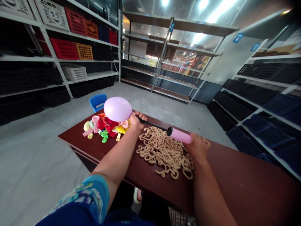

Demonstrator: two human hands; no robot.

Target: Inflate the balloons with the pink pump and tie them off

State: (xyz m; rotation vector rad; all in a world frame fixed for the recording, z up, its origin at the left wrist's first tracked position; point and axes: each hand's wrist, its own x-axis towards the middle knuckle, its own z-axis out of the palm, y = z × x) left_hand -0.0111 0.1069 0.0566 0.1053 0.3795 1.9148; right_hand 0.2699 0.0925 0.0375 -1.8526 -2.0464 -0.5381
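Fingers [142, 116] closed, left hand [136, 120] and right hand [198, 146] grip pump [180, 135] beside balloon [117, 108], apparently mid-inflation, the next stroke needing steadiness.

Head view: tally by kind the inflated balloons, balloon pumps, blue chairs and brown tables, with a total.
Inflated balloon: 1
Balloon pump: 1
Blue chair: 1
Brown table: 1
Total: 4

Glossy pale-pink rubber balloon [117, 109]: inflated, rounded, on its side above dark reddish-brown counter [225, 163], neck hidden at left grip [138, 121]. Pink-and-black plastic hand pump [169, 131]: black rod [158, 127] extended from cylindrical pink barrel [180, 135], black handle [142, 121] in left grip, barrel end in right grip [197, 144], slanting down rightward in view.
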